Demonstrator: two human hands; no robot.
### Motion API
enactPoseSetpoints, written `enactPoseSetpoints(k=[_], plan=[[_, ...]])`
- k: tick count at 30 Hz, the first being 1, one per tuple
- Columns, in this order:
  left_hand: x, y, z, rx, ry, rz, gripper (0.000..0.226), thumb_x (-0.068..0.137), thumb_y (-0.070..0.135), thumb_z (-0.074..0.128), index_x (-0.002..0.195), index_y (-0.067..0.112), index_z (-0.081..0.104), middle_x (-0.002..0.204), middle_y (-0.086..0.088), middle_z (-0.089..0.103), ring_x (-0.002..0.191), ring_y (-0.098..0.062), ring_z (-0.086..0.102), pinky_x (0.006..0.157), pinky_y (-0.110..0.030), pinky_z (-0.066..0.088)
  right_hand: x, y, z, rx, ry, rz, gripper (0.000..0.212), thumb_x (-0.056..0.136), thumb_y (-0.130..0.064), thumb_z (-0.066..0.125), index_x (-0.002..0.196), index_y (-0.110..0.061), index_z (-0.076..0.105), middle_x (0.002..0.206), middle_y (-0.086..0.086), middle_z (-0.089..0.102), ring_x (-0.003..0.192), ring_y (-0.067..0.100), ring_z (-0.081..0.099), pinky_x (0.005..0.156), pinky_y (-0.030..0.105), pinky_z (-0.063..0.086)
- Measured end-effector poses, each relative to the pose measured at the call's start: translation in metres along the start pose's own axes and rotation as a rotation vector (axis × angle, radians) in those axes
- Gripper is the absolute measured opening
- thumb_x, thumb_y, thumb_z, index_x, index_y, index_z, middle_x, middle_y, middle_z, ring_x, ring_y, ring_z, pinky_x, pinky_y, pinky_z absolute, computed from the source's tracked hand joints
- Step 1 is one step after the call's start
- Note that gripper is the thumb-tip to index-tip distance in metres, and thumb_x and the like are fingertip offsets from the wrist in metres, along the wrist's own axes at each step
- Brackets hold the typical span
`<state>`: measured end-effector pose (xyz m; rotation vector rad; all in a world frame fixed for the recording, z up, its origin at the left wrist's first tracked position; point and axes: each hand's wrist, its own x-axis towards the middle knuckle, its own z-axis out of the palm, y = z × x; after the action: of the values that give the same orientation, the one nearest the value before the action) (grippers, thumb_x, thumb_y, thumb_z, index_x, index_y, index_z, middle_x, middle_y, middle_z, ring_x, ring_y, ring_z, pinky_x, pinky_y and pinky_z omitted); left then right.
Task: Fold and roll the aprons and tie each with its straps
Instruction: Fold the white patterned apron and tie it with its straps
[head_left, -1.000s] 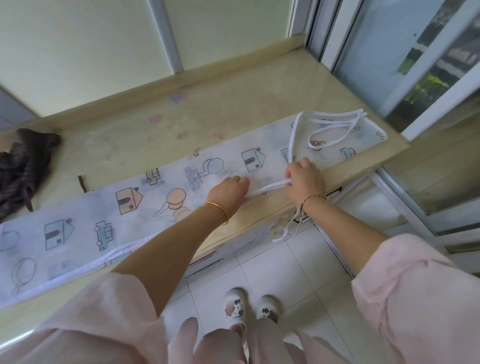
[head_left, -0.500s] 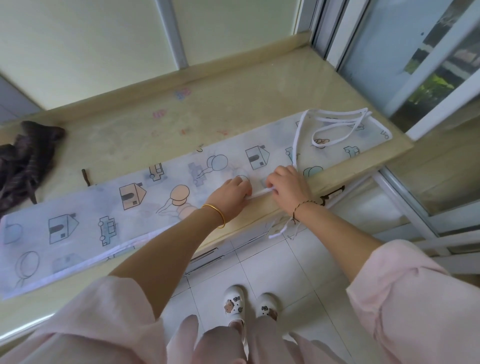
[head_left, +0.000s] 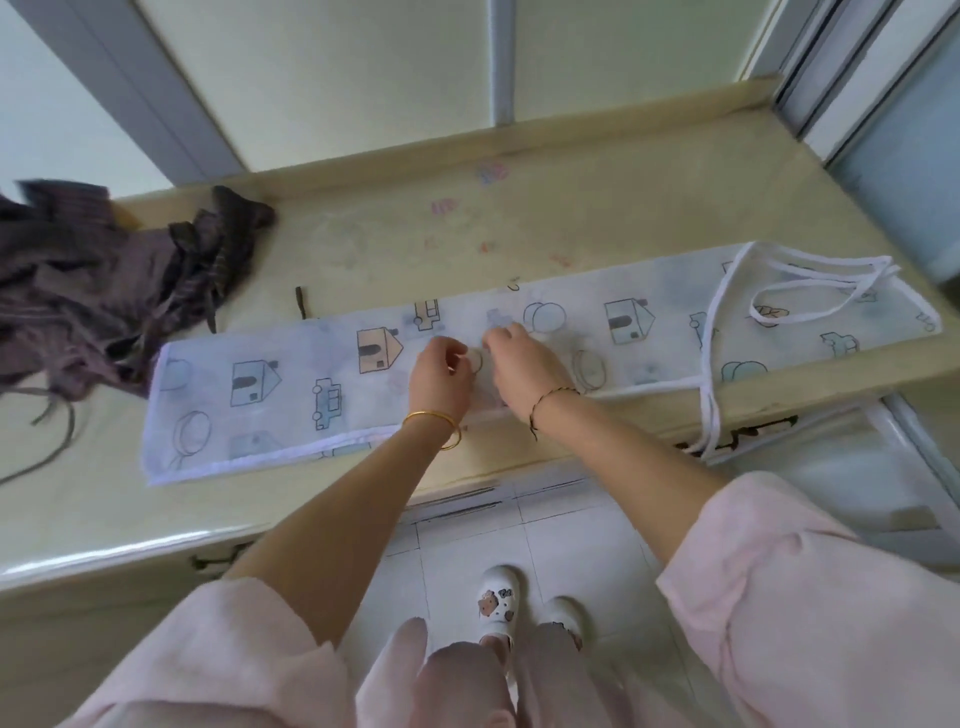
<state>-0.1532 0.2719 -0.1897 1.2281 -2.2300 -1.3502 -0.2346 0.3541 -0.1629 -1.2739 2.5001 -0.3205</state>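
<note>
Both forearms reach forward out of pink sleeves (head_left: 810, 587) and cross the near edge of the tabletop (head_left: 623, 218). The hands sit close together over the middle of a pale printed apron (head_left: 260, 400).

The left hand (head_left: 440, 376) is turned back-up with the wrist slightly bent. Its fingers (head_left: 441, 345) curl down toward the cloth, and the thumb and forefinger are drawn near each other. The right hand (head_left: 524, 364) is just beside it, knuckles up, its fingers (head_left: 500, 340) bent with the tips at the fabric. The frame is smeared by motion here, so I cannot tell whether either set of fingers pinches the cloth or only touches it.

The apron is folded into a long narrow strip. It lies flat along the front of the tabletop and stretches well out to both sides of the fingers. Well to the right of the fingers, its white straps (head_left: 810, 283) loop across the strip's right end, and part of them hangs over the tabletop's front edge.

Well to the left of the fingers, past the strip's left end, is a heap of dark cloth (head_left: 104, 291) with thin strings trailing from it. A gold bangle (head_left: 434, 422) circles the left wrist and a dark cord (head_left: 551, 397) the right. Below the fingers, white shoes (head_left: 497, 603) stand on the tiled floor (head_left: 571, 540).
</note>
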Motion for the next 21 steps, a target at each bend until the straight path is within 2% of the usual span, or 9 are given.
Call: enactPoseSetpoints(k=[3, 5, 9, 11, 12, 14, 15, 18, 21], plan=[[0.009, -0.023, -0.049, 0.094, 0.238, -0.078, 0.024, 0.09, 0.001, 0.044, 0.112, 0.006, 0.054, 0.112, -0.01, 0.052, 0.094, -0.024, 0.053, 0.082, -0.033, 0.045, 0.016, -0.04, 0.009, -0.031, -0.094, -0.047, 0.04, 0.087, 0.006, 0.04, 0.126, -0.005, 0.04, 0.12, 0.016, 0.048, 0.082, 0.031, 0.054, 0.064, 0.035, 0.041], [0.014, -0.047, -0.09, 0.203, 0.377, -0.159, 0.03, 0.09, 0.003, 0.044, 0.118, 0.006, 0.051, 0.122, -0.012, 0.047, 0.105, -0.026, 0.049, 0.08, -0.028, 0.037, 0.026, -0.064, 0.017, -0.106, -0.194, -0.033, 0.049, 0.09, -0.001, 0.041, 0.138, -0.003, 0.029, 0.124, 0.017, 0.05, 0.093, 0.033, 0.056, 0.072, 0.036, 0.043], [0.023, -0.094, -0.157, 0.54, 0.51, -0.357, 0.034, 0.09, 0.009, 0.042, 0.123, 0.004, 0.047, 0.128, -0.018, 0.043, 0.118, -0.035, 0.039, 0.093, -0.04, 0.034, 0.038, -0.085, 0.026, -0.248, -0.421, 0.13, 0.075, 0.09, -0.011, 0.047, 0.148, 0.0, 0.002, 0.132, 0.014, 0.048, 0.115, 0.032, 0.05, 0.093, 0.037, 0.042], [0.024, -0.112, -0.18, 0.659, 0.5, -0.483, 0.036, 0.089, 0.01, 0.041, 0.125, 0.004, 0.044, 0.131, -0.019, 0.04, 0.12, -0.035, 0.037, 0.096, -0.044, 0.031, 0.046, -0.085, 0.027, -0.258, -0.499, 0.181, 0.083, 0.086, -0.009, 0.051, 0.147, -0.001, -0.004, 0.134, 0.013, 0.044, 0.106, 0.028, 0.053, 0.089, 0.035, 0.044], [0.024, -0.118, -0.189, 0.676, 0.499, -0.536, 0.037, 0.09, 0.013, 0.041, 0.126, 0.004, 0.042, 0.131, -0.019, 0.039, 0.12, -0.035, 0.037, 0.096, -0.044, 0.031, 0.05, -0.084, 0.028, -0.22, -0.538, 0.203, 0.086, 0.084, -0.006, 0.052, 0.147, -0.002, -0.005, 0.121, 0.012, 0.05, 0.094, 0.027, 0.054, 0.084, 0.034, 0.046], [0.025, -0.126, -0.202, 0.644, 0.499, -0.624, 0.037, 0.092, 0.023, 0.041, 0.126, 0.006, 0.041, 0.128, -0.018, 0.04, 0.118, -0.034, 0.038, 0.094, -0.044, 0.032, 0.056, -0.084, 0.027, -0.074, -0.576, 0.256, 0.082, 0.082, 0.0, 0.051, 0.146, -0.006, 0.0, 0.082, 0.007, 0.051, 0.072, 0.023, 0.053, 0.067, 0.03, 0.048], [0.025, -0.128, -0.207, 0.622, 0.479, -0.66, 0.04, 0.091, 0.028, 0.043, 0.124, 0.007, 0.04, 0.127, -0.017, 0.041, 0.118, -0.034, 0.039, 0.093, -0.044, 0.034, 0.056, -0.083, 0.024, -0.027, -0.596, 0.287, 0.08, 0.083, 0.003, 0.048, 0.146, -0.01, 0.0, 0.075, 0.006, 0.047, 0.064, 0.021, 0.05, 0.058, 0.028, 0.045], [0.029, -0.127, -0.219, 0.548, 0.405, -0.713, 0.055, 0.083, 0.036, 0.059, 0.125, 0.006, 0.038, 0.125, -0.016, 0.043, 0.117, -0.034, 0.044, 0.094, -0.044, 0.041, 0.054, -0.081, 0.018, 0.065, -0.637, 0.302, 0.102, 0.08, 0.012, 0.048, 0.146, -0.026, -0.02, 0.085, 0.013, 0.051, 0.057, 0.019, 0.049, 0.047, 0.026, 0.042], [0.034, -0.123, -0.231, 0.261, 0.405, -0.758, 0.061, 0.071, 0.029, 0.074, 0.119, 0.005, 0.044, 0.114, -0.013, 0.054, 0.099, -0.03, 0.055, 0.08, -0.039, 0.05, 0.053, -0.076, 0.018, 0.112, -0.649, 0.277, 0.113, 0.077, 0.014, 0.055, 0.146, -0.032, -0.023, 0.092, 0.014, 0.053, 0.058, 0.019, 0.049, 0.049, 0.027, 0.044]])
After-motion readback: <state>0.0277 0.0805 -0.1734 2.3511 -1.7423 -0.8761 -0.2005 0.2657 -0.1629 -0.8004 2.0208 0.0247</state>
